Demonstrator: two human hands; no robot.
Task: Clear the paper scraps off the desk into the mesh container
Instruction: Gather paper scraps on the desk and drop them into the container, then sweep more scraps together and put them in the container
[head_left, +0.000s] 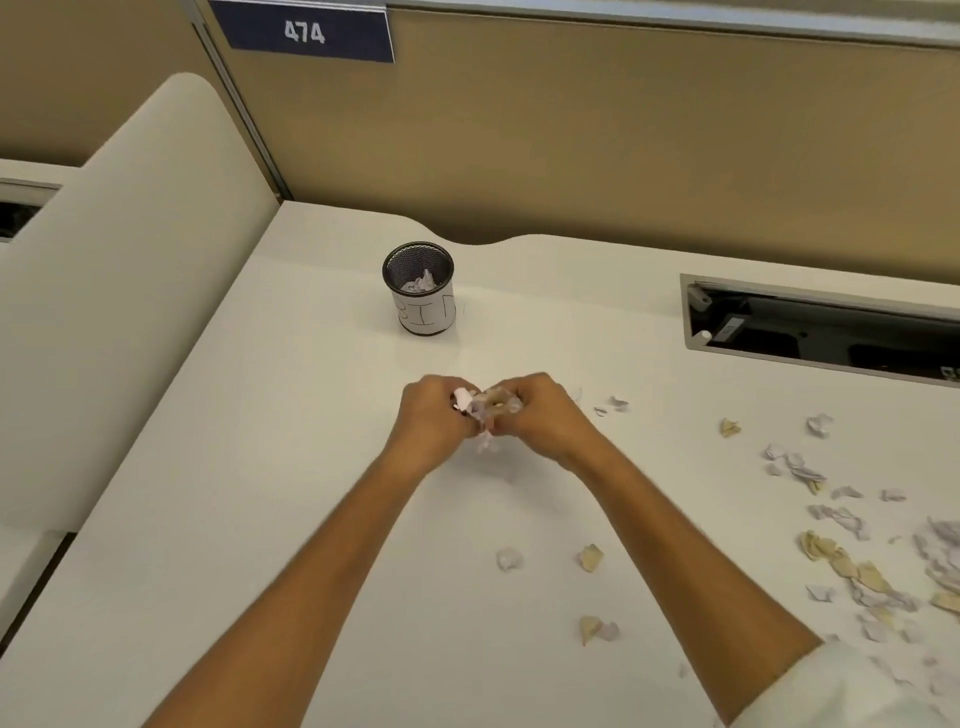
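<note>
Both forearms are reaching over the cream desk, the left hand and right hand pressing together and gripping a crumpled paper wad above it. White and tan paper scraps are lying scattered to the right, near an open cable tray. Beyond the hands, the mesh container is standing upright with scraps inside, before a tan partition numbered 474.

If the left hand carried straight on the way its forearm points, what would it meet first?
The left hand, gripping a bunch of scraps, points up-right, so probably bare desk, passing right of the mesh cup. Depth is unclear.
</note>
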